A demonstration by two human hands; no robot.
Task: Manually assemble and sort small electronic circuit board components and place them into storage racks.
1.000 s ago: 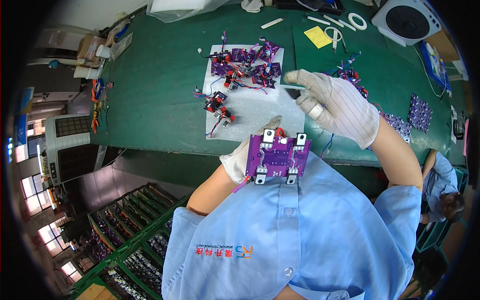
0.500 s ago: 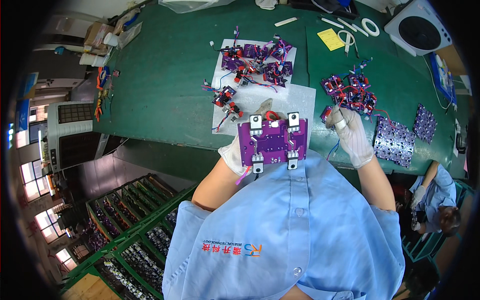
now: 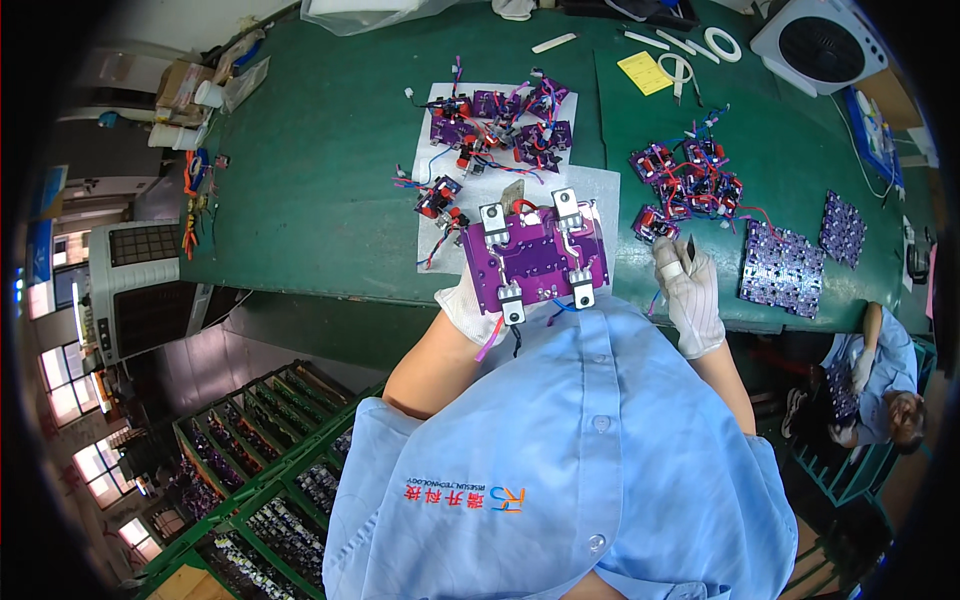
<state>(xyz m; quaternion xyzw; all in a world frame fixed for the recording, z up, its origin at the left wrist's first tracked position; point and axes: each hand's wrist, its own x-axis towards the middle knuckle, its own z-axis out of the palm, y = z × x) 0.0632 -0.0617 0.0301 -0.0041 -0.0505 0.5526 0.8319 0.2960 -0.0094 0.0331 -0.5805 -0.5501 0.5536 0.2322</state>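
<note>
Held up in front of my chest is a purple circuit board (image 3: 535, 262), with metal-tabbed black components at its corners and a few wires hanging below. My gloved left hand (image 3: 462, 308) grips it from the left; the board hides most of those fingers. My gloved right hand (image 3: 690, 300) is to the right, its fingers curled around a thin dark pointed tool (image 3: 691, 248) whose exact kind I cannot make out. Just beyond that hand lies a small wired board (image 3: 655, 224), at the near edge of a pile of wired purple boards (image 3: 705, 175).
More wired boards (image 3: 500, 125) lie on white foam sheets (image 3: 590, 190) on the green table (image 3: 320, 150). Flat panels of boards (image 3: 782, 268) are at the right. A fan (image 3: 820, 50), tape roll (image 3: 722, 44) and yellow paper (image 3: 644, 73) sit farther back. Another person (image 3: 870, 370) sits at right.
My right hand has drawn back toward me from the wired pile, and the dark tool tip now shows. The held board has tilted slightly, with more wires visible below it.
</note>
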